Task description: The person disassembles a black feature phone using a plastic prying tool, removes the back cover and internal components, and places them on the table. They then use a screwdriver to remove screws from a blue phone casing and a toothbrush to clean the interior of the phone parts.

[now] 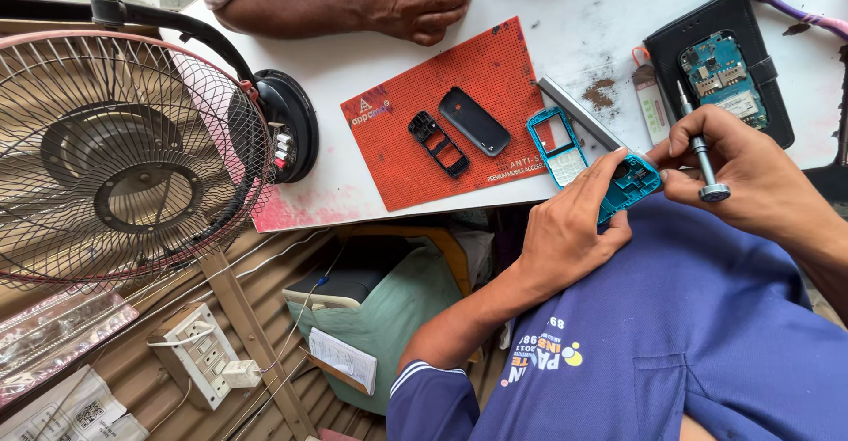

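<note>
Holding a teal phone shell (629, 186) right of centre, your left hand (570, 229) has its grip pinched on the shell's edge. Your right hand (746, 171) has its grip closed around a screwdriver (702, 154), tip up. On the bench (353, 61), a red mat (415, 167) carries black parts (473, 121). Another person's hand (415, 1) rests at the top.

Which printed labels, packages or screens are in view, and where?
Orange work mat: table centre, rectangular, pale print along two edges.
Plastic packets: bottom left, clear with white printed labels.
Paper slip: on the green bag below the table, white.
Phone front cover: right of the mat, turquoise, empty screen window.
</note>
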